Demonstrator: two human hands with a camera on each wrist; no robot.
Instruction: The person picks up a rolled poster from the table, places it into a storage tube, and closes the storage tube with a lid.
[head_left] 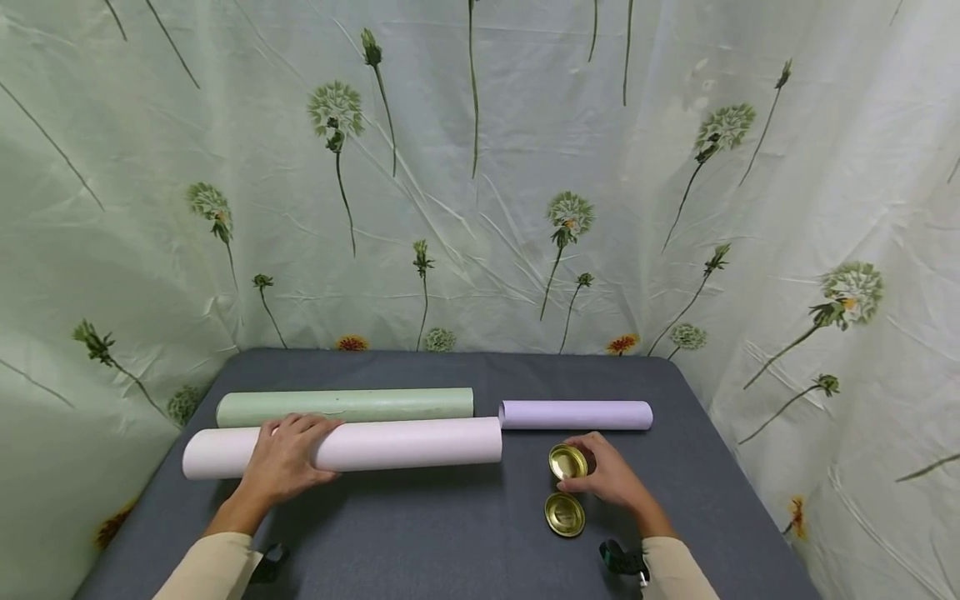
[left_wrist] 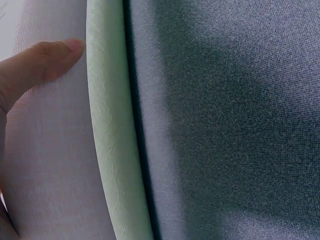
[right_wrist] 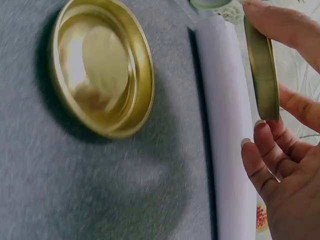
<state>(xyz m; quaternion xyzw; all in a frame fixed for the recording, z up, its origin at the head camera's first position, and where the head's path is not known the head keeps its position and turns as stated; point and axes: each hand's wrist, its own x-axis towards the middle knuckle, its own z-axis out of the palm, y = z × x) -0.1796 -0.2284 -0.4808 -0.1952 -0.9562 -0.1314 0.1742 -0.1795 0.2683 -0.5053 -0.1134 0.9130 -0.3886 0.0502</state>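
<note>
- Left hand (head_left: 287,462): grips pink roll (head_left: 408,444), nearer than green roll (head_left: 382,404); table contact unclear.
- Right hand (head_left: 609,475): pinches gold lid (head_left: 564,463), beside second lid (head_left: 564,515).
- Step, presumably: positioning both; next calls for gentle, level set-down.

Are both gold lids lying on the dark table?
No, the right hand holds one lid while the other lid lies on the table.

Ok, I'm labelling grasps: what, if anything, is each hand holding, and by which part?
The left hand grips the pale pink roll around its body, left of its middle. The right hand holds a gold lid by its rim.
</note>
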